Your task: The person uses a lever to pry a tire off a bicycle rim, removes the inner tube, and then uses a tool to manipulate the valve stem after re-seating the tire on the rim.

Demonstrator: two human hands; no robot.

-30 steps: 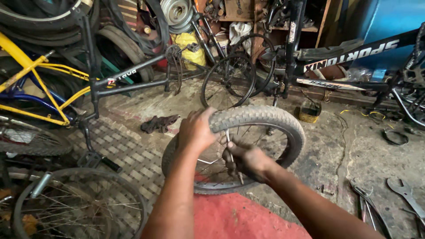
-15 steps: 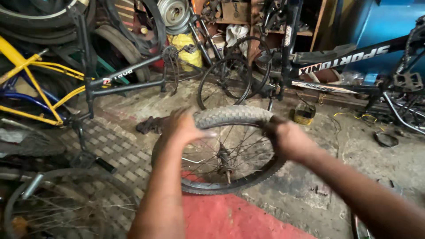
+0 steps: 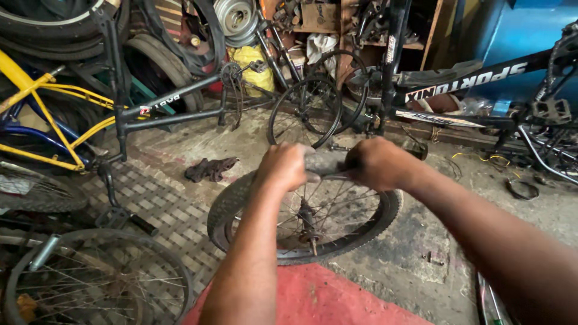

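Both hands cover the top of the tyre (image 3: 238,207), so the fingers' hold there is hidden. The right hand (image 3: 376,164) is blurred. The bottom edge cuts off a spoked wheel (image 3: 90,283) and the red cloth (image 3: 313,298).

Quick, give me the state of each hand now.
Left hand: closed on the top of the bicycle tyre.
Right hand: closed on the same tyre's top.

A yellow bicycle frame (image 3: 42,120) leans at the left edge, a dark rag (image 3: 211,168) lies on the concrete floor (image 3: 421,241) near centre, and a spoked bare wheel (image 3: 96,280) fills the lower left corner. A black bicycle frame (image 3: 481,78) crosses the upper right.
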